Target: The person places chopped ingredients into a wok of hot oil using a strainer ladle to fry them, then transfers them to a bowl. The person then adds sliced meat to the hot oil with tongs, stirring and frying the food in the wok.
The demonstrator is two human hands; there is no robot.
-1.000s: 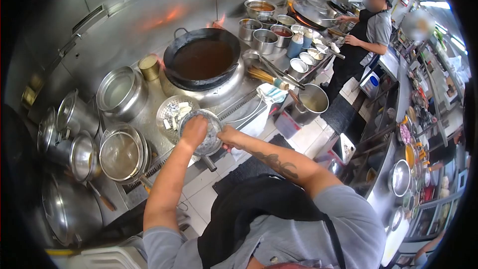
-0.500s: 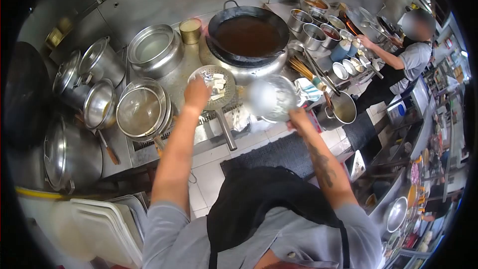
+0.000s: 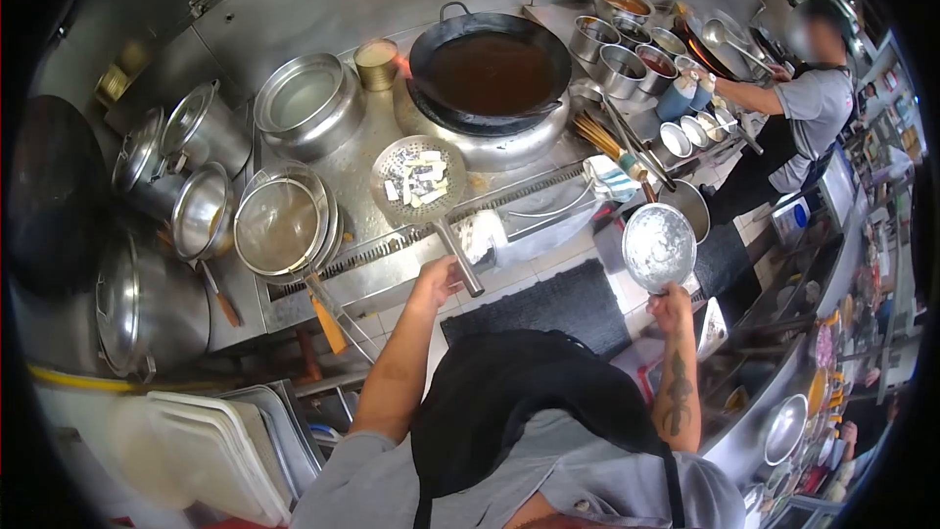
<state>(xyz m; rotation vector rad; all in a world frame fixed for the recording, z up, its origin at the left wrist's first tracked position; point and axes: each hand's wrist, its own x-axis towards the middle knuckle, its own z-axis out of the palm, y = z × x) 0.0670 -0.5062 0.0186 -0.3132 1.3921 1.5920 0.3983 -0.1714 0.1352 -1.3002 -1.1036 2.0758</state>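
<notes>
A perforated ladle (image 3: 399,204) rests on the steel counter in front of the wok, holding several pale, dark-edged pieces (image 3: 423,178). Its metal handle (image 3: 460,260) points toward me. My left hand (image 3: 438,281) is beside the end of that handle, fingers partly spread; nothing shows in its palm. Out to the right, my right hand (image 3: 670,306) grips the edge of a metal bowl (image 3: 659,247), whose inside is coated with whitish residue. Dark liquid fills the black wok (image 3: 490,73) on the round burner.
Strainers (image 3: 281,225) and lidded pots (image 3: 211,127) stand at the left. A steel pot (image 3: 307,103) and a can (image 3: 376,64) are left of the wok. Sauce containers (image 3: 621,69) and a co-worker (image 3: 818,103) are at the right. White trays (image 3: 211,451) stand lower left.
The bowl has moved right and toward me in my right hand. My left hand has left the pieces in the ladle and come down to its handle. The co-worker's ladle has risen.
</notes>
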